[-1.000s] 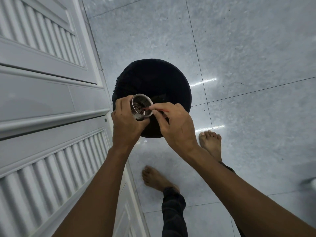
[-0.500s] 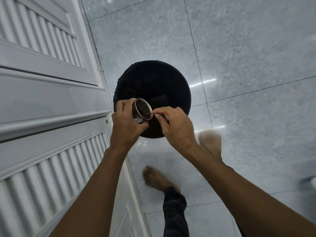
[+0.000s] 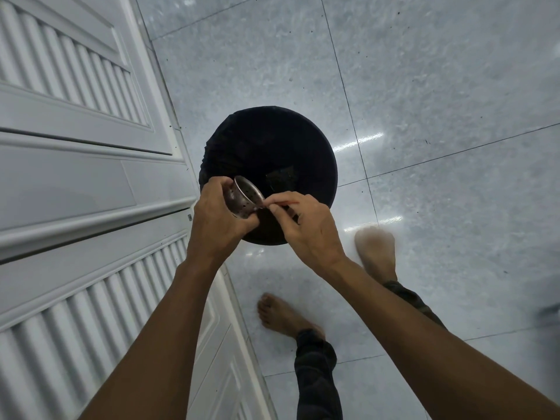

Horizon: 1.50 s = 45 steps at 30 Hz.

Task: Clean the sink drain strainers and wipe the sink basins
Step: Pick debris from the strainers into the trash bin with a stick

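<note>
Here's the sink strainer (image 3: 242, 199), a small perforated metal cup, dull and stained, tipped on its side with its open mouth facing up and right. The left grip (image 3: 216, 216) holds it above the black bin (image 3: 272, 137), and the right grip (image 3: 306, 228) pinches its rim.

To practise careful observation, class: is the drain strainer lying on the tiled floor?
No: the left hand grips the drain strainer in the air above the black bin, off the tiled floor.

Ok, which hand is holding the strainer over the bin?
The left hand: its fingers curl round the metal strainer above the black bin. The right hand only pinches a thin stick at the strainer's rim.
</note>
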### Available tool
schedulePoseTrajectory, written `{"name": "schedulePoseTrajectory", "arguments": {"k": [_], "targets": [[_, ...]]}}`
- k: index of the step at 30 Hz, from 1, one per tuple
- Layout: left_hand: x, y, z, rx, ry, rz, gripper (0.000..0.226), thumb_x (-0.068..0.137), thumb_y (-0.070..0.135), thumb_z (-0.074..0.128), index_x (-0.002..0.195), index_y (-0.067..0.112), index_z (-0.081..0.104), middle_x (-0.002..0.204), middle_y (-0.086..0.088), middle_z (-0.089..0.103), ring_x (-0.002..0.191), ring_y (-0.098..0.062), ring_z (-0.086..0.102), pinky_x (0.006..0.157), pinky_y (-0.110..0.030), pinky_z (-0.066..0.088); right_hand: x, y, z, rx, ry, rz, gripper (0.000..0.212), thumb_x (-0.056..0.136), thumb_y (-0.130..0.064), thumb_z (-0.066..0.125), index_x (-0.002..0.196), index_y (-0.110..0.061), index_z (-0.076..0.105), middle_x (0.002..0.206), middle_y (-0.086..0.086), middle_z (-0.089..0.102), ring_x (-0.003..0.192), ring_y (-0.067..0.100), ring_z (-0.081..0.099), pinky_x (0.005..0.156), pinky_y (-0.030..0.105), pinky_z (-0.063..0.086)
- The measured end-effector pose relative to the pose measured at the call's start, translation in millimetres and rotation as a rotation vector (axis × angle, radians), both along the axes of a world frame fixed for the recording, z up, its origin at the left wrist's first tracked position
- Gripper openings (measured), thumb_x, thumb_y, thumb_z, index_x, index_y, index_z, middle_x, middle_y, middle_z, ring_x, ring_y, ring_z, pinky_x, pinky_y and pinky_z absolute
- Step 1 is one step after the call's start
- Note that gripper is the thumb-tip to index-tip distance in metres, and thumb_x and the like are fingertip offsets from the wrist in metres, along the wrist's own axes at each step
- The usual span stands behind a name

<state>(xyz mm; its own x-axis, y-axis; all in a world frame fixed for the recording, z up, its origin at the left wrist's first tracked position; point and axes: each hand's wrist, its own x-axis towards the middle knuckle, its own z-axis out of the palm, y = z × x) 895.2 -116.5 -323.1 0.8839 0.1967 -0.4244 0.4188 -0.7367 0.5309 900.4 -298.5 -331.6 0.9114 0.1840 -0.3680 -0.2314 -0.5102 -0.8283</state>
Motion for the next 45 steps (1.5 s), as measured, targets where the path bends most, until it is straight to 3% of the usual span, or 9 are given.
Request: {"name": "schedulePoseTrajectory", "arguments": {"k": [7, 13, 16, 19, 21, 25, 31, 35, 45], "targets": [[2.6, 5.0, -4.6, 0.029, 0.047, 0.000, 0.071, 0.072, 0.030, 0.090, 0.132, 0.017, 0.056, 0.119, -0.005, 0.062, 0.104, -0.020, 0.061, 0.082, -0.027, 0.053, 5.8, -0.3, -9.5, 0.026, 0.015, -0.217, 0.020, 0.100, -0.024, 0.061, 0.116, -0.020, 0.074, 0.112, -0.008, 0.073, 0.102, 0.006, 0.065, 0.092, 0.021, 0.055], [5.9, 1.7, -6.0, 0.015, 0.059, -0.043, 0.074, 0.073, 0.032, 0.091, 0.138, 0.018, 0.057, 0.126, -0.005, 0.063, 0.108, -0.015, 0.060, 0.085, -0.025, 0.051, 5.2, 2.6, -23.0, 0.137, 0.234, -0.160, 0.019, 0.100, -0.024, 0.062, 0.114, -0.022, 0.074, 0.108, -0.011, 0.073, 0.098, 0.001, 0.066, 0.087, 0.012, 0.053], [6.2, 3.0, -6.5, 0.021, 0.073, -0.018, 0.076, 0.073, 0.031, 0.091, 0.139, 0.017, 0.057, 0.126, -0.006, 0.063, 0.111, -0.019, 0.062, 0.088, -0.031, 0.055, 13.8, -1.0, -27.7, 0.055, 0.209, -0.284, 0.018, 0.100, -0.027, 0.061, 0.112, -0.025, 0.074, 0.105, -0.015, 0.071, 0.096, -0.001, 0.064, 0.083, 0.006, 0.049], [7.1, 4.3, -7.7, 0.022, 0.071, -0.004, 0.077, 0.073, 0.032, 0.090, 0.141, 0.017, 0.057, 0.126, -0.006, 0.063, 0.110, -0.019, 0.062, 0.087, -0.030, 0.055, 17.7, -0.8, -28.5, 0.184, 0.232, -0.168, 0.016, 0.099, -0.025, 0.062, 0.110, -0.025, 0.074, 0.104, -0.016, 0.071, 0.094, -0.008, 0.063, 0.081, 0.001, 0.046], [8.1, 2.6, -8.9, 0.010, 0.066, -0.012, 0.076, 0.074, 0.034, 0.090, 0.140, 0.018, 0.057, 0.126, -0.005, 0.064, 0.109, -0.017, 0.062, 0.084, -0.023, 0.052, 17.2, 1.9, -30.2, 0.188, 0.263, -0.086, 0.017, 0.099, -0.024, 0.062, 0.111, -0.023, 0.074, 0.107, -0.012, 0.073, 0.095, -0.005, 0.064, 0.083, 0.004, 0.048], [8.8, 2.0, -10.4, 0.000, 0.075, 0.005, 0.076, 0.075, 0.036, 0.089, 0.141, 0.018, 0.057, 0.127, -0.004, 0.065, 0.110, -0.015, 0.062, 0.078, -0.012, 0.044, 26.8, -2.0, -33.7, 0.069, 0.214, -0.304, 0.018, 0.100, -0.025, 0.061, 0.112, -0.024, 0.074, 0.106, -0.012, 0.073, 0.097, 0.000, 0.065, 0.086, 0.009, 0.049], [11.5, 2.7, -10.1, -0.013, 0.063, -0.023, 0.075, 0.076, 0.037, 0.088, 0.142, 0.017, 0.058, 0.130, -0.004, 0.066, 0.112, -0.014, 0.061, 0.082, -0.013, 0.045, 27.9, 1.6, -35.8, 0.196, 0.307, -0.106, 0.014, 0.099, -0.026, 0.062, 0.107, -0.027, 0.074, 0.098, -0.018, 0.072, 0.090, -0.007, 0.065, 0.077, 0.003, 0.047], [8.5, 3.3, -9.2, -0.003, 0.065, -0.017, 0.075, 0.075, 0.038, 0.088, 0.142, 0.017, 0.058, 0.129, -0.004, 0.064, 0.113, -0.017, 0.061, 0.085, -0.017, 0.048, 36.4, -4.3, -40.6, 0.074, 0.339, -0.283, 0.016, 0.099, -0.027, 0.061, 0.109, -0.025, 0.074, 0.101, -0.013, 0.073, 0.093, 0.000, 0.064, 0.082, 0.009, 0.043], [19.1, 7.1, 2.1, -0.099, 0.006, -0.027, 0.072, 0.077, 0.033, 0.089, 0.140, 0.018, 0.059, 0.129, -0.003, 0.065, 0.114, -0.017, 0.064, 0.095, -0.030, 0.057, 50.3, -11.5, -35.3, 0.472, 0.757, -0.249, 0.016, 0.098, -0.020, 0.062, 0.100, -0.023, 0.077, 0.095, -0.004, 0.078, 0.083, 0.012, 0.063, 0.069, 0.028, 0.052]]}}
